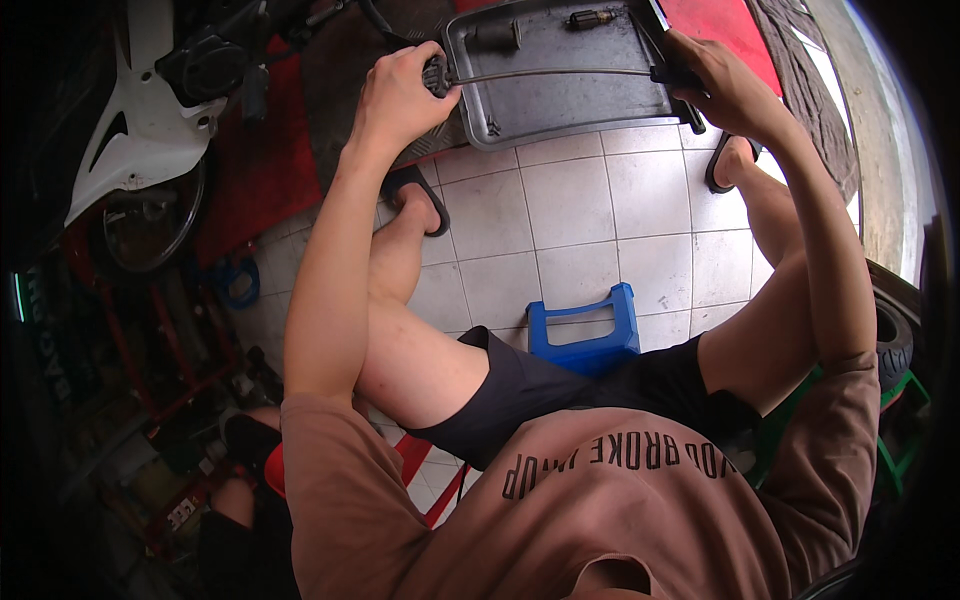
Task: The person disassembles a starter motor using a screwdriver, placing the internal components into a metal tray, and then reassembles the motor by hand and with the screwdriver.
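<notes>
My left hand (398,100) is closed round a dark ribbed round part (436,76) beside the left rim of a grey metal tray (560,112). From that part a long-shafted tool (560,73) runs over the tray to my right hand (715,80). The fingers there are wrapped round its black handle, partly hidden by the hand. Whether the shaft's tip is inside the ribbed part or only against it, I cannot tell. In the tray lie a dark cylindrical part (495,37) and a smaller metal part (590,18).
A white-panelled motorcycle (150,110) stands at the left, its wheel (155,225) below. Between my legs is a blue plastic stool (585,345) on white floor tiles. A brown cloth (815,110) lies at the right. At the lower left, another person's leg (235,500) shows.
</notes>
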Motion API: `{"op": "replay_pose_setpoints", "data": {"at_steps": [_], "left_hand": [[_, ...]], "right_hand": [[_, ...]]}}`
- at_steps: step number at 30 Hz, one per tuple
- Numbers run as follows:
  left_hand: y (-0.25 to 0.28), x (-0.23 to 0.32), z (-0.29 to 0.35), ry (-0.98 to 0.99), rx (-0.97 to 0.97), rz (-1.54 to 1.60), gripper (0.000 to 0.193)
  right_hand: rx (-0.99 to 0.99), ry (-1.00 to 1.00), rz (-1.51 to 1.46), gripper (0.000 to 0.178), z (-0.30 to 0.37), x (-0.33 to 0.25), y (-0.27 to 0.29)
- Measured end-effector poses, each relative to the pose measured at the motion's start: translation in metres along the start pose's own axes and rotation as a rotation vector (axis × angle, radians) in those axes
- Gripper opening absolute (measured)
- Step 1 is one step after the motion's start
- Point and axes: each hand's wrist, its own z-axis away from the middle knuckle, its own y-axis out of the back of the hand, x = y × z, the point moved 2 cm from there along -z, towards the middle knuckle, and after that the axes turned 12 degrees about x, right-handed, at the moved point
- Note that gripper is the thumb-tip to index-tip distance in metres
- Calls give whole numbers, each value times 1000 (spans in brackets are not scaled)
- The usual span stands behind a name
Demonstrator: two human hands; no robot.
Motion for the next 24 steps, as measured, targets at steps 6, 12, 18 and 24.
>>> {"op": "replay_pose_setpoints", "data": {"at_steps": [6,12,18,24], "left_hand": [[-1,-2,0,-3,-18,-8,34],[-1,-2,0,-19,2,9,34],[-1,-3,1,-14,-7,0,35],[0,-1,0,-5,-1,4,35]], "right_hand": [[-189,-411,-158,36,2,-5,1],[6,-3,-27,46,4,4,-5],[-188,-407,-186,32,2,-3,-2],[-14,17,-35,44,4,4,-5]]}}
